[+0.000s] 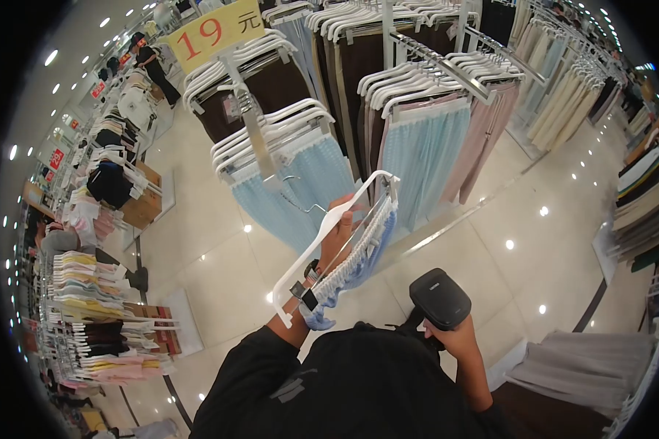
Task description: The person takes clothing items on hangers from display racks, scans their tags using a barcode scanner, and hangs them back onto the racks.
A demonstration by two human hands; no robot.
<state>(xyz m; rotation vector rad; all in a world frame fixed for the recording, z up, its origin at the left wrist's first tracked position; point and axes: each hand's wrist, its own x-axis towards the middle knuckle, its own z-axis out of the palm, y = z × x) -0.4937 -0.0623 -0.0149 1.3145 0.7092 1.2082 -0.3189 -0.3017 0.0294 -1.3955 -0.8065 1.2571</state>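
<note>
A white hanger [331, 219] with a wire hook and metal clips carries a blue garment [359, 265] with a gathered white waistband. My left hand [337, 238] is wrapped round the middle of this hanger, in front of my chest. Low on the right, my right hand [452, 335] grips the handle of a black handheld device [440, 298], whose wide head points away from me. Just beyond my left hand hang light blue pleated garments [289, 186] on white hangers, with more light blue ones [426, 150] to their right.
A yellow price sign [216, 33] tops the near rack. Metal display arms [443, 66] jut toward me. Crowded clothing racks [95, 314] line the left side; grey garments [582, 362] hang at lower right. A person in dark clothes [157, 73] stands far off at upper left.
</note>
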